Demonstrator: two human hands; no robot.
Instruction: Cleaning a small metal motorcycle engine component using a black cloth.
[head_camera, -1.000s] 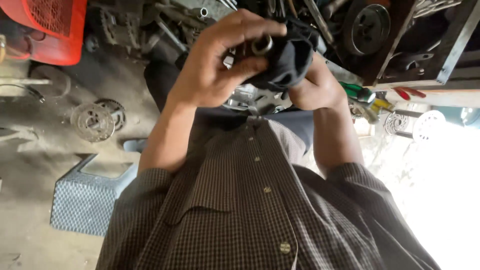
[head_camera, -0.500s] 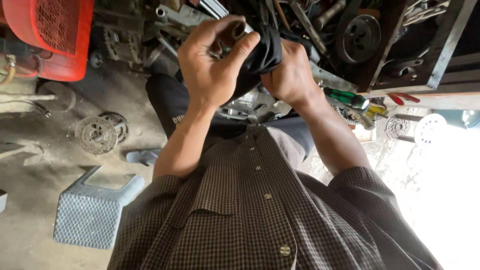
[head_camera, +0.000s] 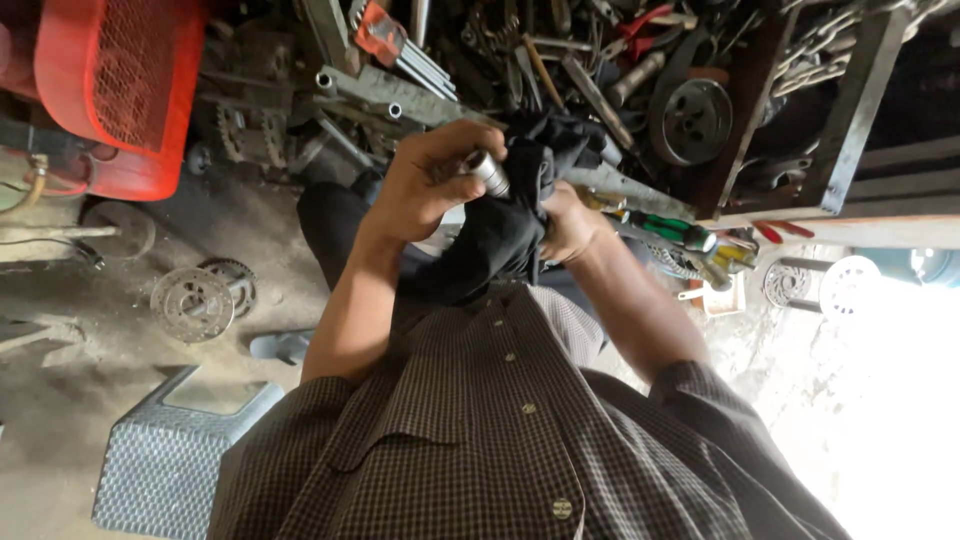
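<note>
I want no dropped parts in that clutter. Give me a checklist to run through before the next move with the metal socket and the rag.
1. Left hand has a firm grip on the metal socket: ok.
2. Right hand holds the dark rag: ok.
3. Rag touches the socket: ok.
4. Socket wiped clean: cannot tell, its far side is hidden.
5. Green-handled screwdriver lies apart from both hands: ok.
6. Bare spot for putting the socket down among the piled tools: not ok.

A repair workshop is shown by a metal tray (head_camera: 840, 150) heaped with greasy tools, a pulley wheel (head_camera: 690, 120), sprockets (head_camera: 192, 300) left on the dusty concrete floor (head_camera: 60, 400), and a red mesh guard (head_camera: 120, 90).
</note>
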